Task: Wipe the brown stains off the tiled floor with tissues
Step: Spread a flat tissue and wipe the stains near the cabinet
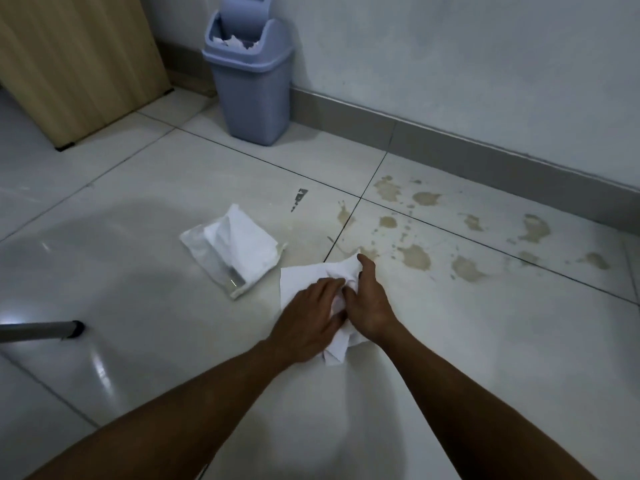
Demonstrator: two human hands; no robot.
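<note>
A crumpled white tissue (303, 277) lies on the pale tiled floor (467, 341), just short of the nearest brown marks. My left hand (308, 322) rests flat on it with fairly straight fingers. My right hand (369, 301) sits beside it, fingers curled into the tissue's folds and thumb stretched forward. Brown stains (415, 257) spread from the tile joint in front of my hands to the right, towards the wall, in several blotches and small splashes. An open tissue pack (232, 252) lies on the floor to the left of my hands, with a sheet sticking up out of it.
A blue swing-lid bin (251, 84) with white paper inside stands against the wall at the back. A wooden panel (76, 60) leans at the far left. A grey metal leg (41, 330) pokes in from the left edge. A grey skirting board (485, 147) runs along the wall.
</note>
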